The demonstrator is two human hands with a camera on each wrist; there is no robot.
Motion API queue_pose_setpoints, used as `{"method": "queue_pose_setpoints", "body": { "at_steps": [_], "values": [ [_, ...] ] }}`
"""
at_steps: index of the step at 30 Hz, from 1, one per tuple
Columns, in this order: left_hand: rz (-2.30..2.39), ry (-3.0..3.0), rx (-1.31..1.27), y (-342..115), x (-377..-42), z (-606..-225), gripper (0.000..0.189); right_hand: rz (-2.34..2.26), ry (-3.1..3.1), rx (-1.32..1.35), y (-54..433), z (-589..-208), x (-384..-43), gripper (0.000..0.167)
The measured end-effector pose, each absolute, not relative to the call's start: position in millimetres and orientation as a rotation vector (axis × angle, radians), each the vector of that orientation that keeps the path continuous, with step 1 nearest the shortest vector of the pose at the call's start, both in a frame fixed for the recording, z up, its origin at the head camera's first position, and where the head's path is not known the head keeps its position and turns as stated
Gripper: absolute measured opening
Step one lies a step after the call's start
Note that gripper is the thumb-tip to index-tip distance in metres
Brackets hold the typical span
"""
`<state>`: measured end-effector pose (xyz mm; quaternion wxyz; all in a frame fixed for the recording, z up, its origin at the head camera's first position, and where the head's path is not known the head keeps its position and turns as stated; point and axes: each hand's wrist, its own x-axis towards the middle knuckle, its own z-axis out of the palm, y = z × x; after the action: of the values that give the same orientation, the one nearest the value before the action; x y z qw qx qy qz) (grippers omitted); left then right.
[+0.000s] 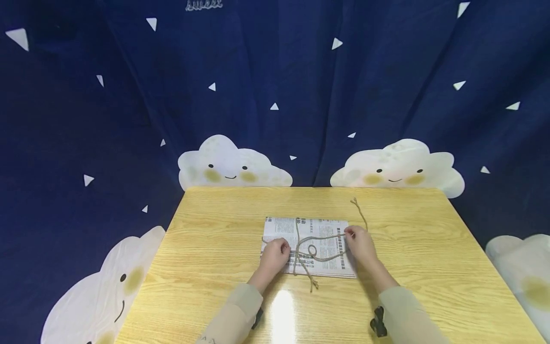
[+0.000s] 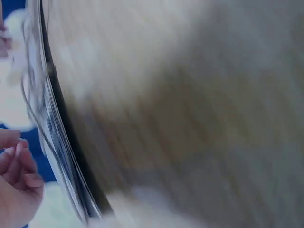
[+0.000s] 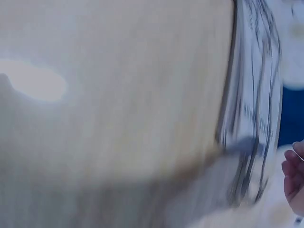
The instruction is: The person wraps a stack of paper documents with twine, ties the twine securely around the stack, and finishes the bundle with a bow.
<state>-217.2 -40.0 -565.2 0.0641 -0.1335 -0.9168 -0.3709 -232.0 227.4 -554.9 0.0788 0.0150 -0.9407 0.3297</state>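
Note:
A flat stack of folded newspaper (image 1: 279,224) lies on the wooden table, its edge showing side-on in both wrist views. Thin brown twine (image 1: 320,237) crosses over it, with a small loose curl right of the crossing. At the stack's right edge my right hand (image 1: 362,246) pinches one strand, whose knotted end trails up behind the fingers. My left hand (image 1: 273,255) is over the left part of the stack, thumb and fingertips together beside the crossing; I cannot tell whether twine is between them. In the left wrist view, the left fingers (image 2: 16,164) are curled.
The wooden table (image 1: 215,224) extends around the stack. A knotted twine end (image 1: 314,285) hangs over the stack's near edge onto the tabletop. Behind the table hangs a dark blue curtain (image 1: 258,62) with white triangles and smiling clouds.

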Motion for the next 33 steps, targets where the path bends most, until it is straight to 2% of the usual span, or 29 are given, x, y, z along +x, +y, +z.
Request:
{"method": "queue_pose_setpoints", "body": {
  "at_steps": [7, 11, 15, 21, 24, 27, 33],
  "values": [
    [-1.075, -2.957, -0.395, -11, -191, -569, 0.034, 1.027, -3.001, 0.04, 276, -564, -248, 0.036],
    [-1.009, -3.006, -0.338, 1, -183, -571, 0.045, 1.074, -3.048, 0.106, 284, -570, -248, 0.037],
    [-0.914, -3.035, -0.293, 8, -180, -574, 0.043, 1.068, -3.046, 0.152, 287, -572, -247, 0.034],
    [-0.849, -3.054, -0.232, 14, -179, -574, 0.028, 0.961, -3.038, 0.25, 295, -578, -248, 0.013],
    [-0.855, -3.066, -0.205, 14, -178, -572, 0.028, 0.841, -3.034, 0.326, 299, -582, -247, 0.006],
    [-0.885, -3.08, -0.187, 14, -176, -571, 0.031, 0.767, -3.055, 0.329, 302, -584, -245, 0.006],
    [-0.958, -3.109, -0.206, 12, -173, -567, 0.031, 0.751, -3.057, 0.095, 309, -583, -238, 0.01]
  ]
}}
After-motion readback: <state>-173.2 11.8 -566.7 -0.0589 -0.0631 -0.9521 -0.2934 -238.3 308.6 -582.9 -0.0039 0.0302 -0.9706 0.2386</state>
